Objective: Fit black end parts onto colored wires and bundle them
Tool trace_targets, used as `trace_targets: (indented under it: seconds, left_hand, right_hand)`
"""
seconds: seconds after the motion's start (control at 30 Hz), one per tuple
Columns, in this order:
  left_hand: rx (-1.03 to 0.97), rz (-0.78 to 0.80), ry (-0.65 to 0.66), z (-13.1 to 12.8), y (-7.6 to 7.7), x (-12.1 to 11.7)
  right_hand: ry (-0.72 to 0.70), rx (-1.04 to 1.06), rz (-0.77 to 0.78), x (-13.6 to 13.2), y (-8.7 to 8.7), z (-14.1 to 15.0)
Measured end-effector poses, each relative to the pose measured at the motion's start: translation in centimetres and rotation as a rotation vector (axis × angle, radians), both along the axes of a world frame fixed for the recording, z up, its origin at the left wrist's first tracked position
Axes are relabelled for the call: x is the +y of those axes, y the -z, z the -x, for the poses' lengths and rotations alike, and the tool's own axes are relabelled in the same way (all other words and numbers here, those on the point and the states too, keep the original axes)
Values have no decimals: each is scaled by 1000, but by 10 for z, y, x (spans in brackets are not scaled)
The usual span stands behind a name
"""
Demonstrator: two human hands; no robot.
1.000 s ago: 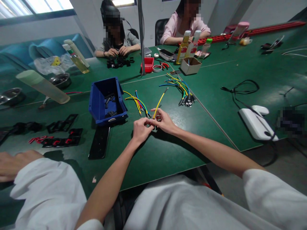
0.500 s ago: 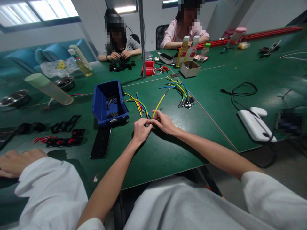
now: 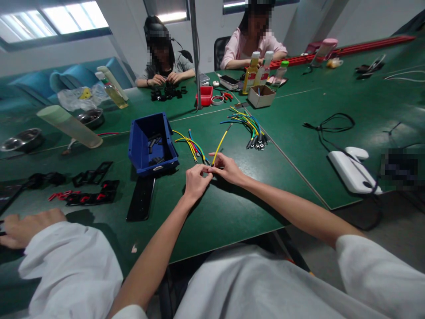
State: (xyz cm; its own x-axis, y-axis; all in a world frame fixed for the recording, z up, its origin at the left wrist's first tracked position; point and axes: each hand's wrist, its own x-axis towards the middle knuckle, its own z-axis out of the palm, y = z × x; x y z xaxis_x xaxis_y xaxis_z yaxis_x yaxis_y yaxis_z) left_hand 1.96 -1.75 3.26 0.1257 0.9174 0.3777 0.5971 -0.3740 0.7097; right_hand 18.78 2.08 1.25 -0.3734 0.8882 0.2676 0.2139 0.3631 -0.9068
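Note:
A yellow wire (image 3: 220, 146) slants up from between my fingers, its far end dark. My right hand (image 3: 229, 170) pinches its near end, and my left hand (image 3: 197, 180) meets it there with closed fingertips. What is at the fingertips is largely hidden. Just beyond my hands lies a small group of yellow, green, blue and red wires (image 3: 190, 145). Farther right is a larger bundle of wires (image 3: 249, 122) with black sleeves and metal ring terminals. To the left stands a blue bin (image 3: 133, 153) holding short black tube pieces (image 3: 156, 144).
A black phone (image 3: 141, 201) lies beside the bin. At the left edge rests another person's hand (image 3: 33, 226). A white device (image 3: 352, 175) with a black cable is at the right. Across the green table (image 3: 288, 128) are bottles (image 3: 251, 73), a small box (image 3: 261, 96) and two seated people.
My hands stay together at almost the same spot, and the yellow wire leans slightly differently. The whole view has shifted a little.

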Motion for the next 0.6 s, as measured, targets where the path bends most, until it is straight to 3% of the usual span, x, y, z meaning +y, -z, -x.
trace_targets:
  seconds: [0.3,0.43,0.6]
  left_hand:
    - [131,-165,9,-6,18,1]
    - [144,-164,35,-6,19,3]
    - [150,-157,82,-4,20,5]
  right_hand:
    - [84,-8,32,-5,1,6]
    - [145,70,100,-3,7,7]
    - [106,173,188,6,16,6]
